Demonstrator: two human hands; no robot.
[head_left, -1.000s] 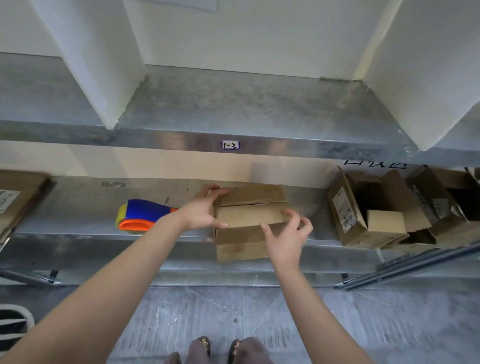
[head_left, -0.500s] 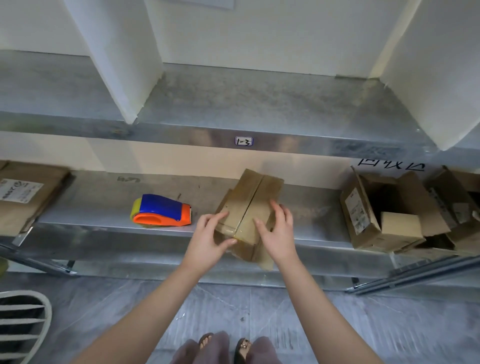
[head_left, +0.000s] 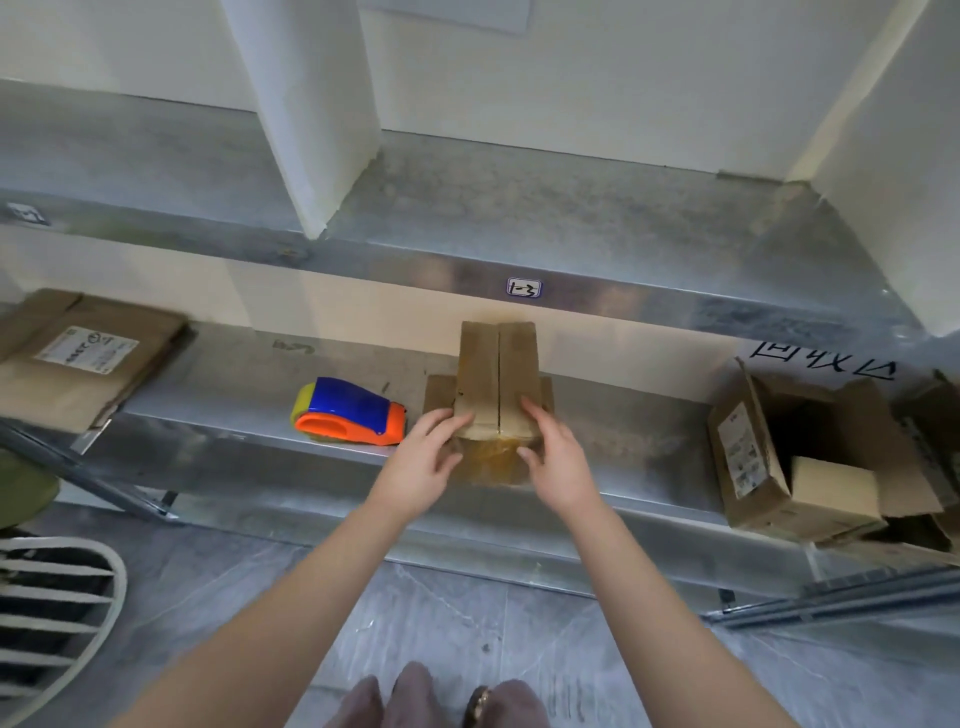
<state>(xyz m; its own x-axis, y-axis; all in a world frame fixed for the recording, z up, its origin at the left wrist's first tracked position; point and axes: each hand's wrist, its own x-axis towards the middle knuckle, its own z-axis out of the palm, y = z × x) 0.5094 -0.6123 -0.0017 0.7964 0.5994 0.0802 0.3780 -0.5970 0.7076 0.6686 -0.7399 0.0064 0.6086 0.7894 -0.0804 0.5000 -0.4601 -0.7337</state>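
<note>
A small brown cardboard box (head_left: 497, 374) stands on the lower metal shelf (head_left: 218, 400), its two top flaps folded together with the seam running away from me. Side flaps stick out left and right at its base. My left hand (head_left: 423, 465) grips the box's near left corner, fingers on top and thumb on the front. My right hand (head_left: 558, 460) grips the near right corner the same way. A blue, orange and yellow tape dispenser (head_left: 349, 413) lies on the shelf just left of the box.
A flat cardboard package with a white label (head_left: 78, 358) lies at the shelf's left end. Open cardboard boxes (head_left: 810, 457) stand at the right end. The upper shelf (head_left: 519, 208) carries a tag "1-3". White slats (head_left: 52, 618) sit on the floor, lower left.
The box has been turned about a quarter turn, so its seam now points away from me. Both hands moved to its near corners. The camera shifted right and closer.
</note>
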